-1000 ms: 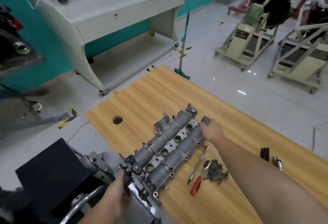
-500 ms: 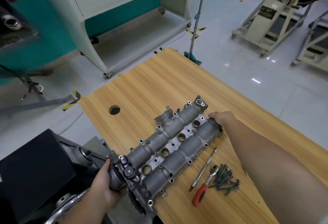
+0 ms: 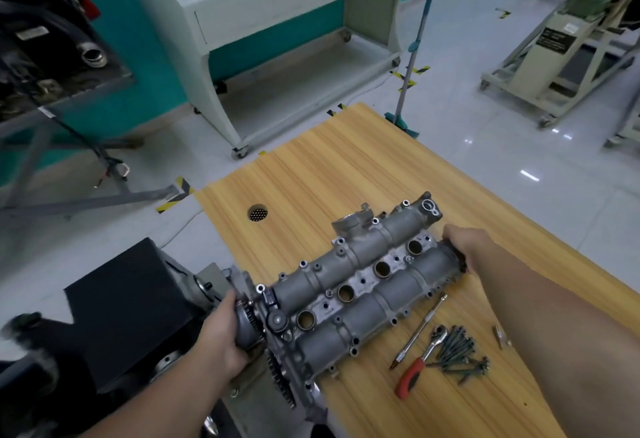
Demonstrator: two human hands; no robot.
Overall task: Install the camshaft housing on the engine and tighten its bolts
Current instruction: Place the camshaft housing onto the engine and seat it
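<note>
The camshaft housing [image 3: 349,285] lies diagonally across the near edge of the wooden table [image 3: 346,167], from lower centre of the frame toward centre right. The left hand [image 3: 221,337] has its fingers curled round the geared end at lower centre, and the right hand [image 3: 464,243] grips the far end. A ratchet [image 3: 417,359] and a pile of bolts [image 3: 457,351] lie on the table at lower right, just beside the housing.

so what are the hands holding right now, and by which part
Both hold the grey cast-metal camshaft housing by its ends: the left hand grips the near end with the toothed sprockets, the right hand grips the far end.
</note>
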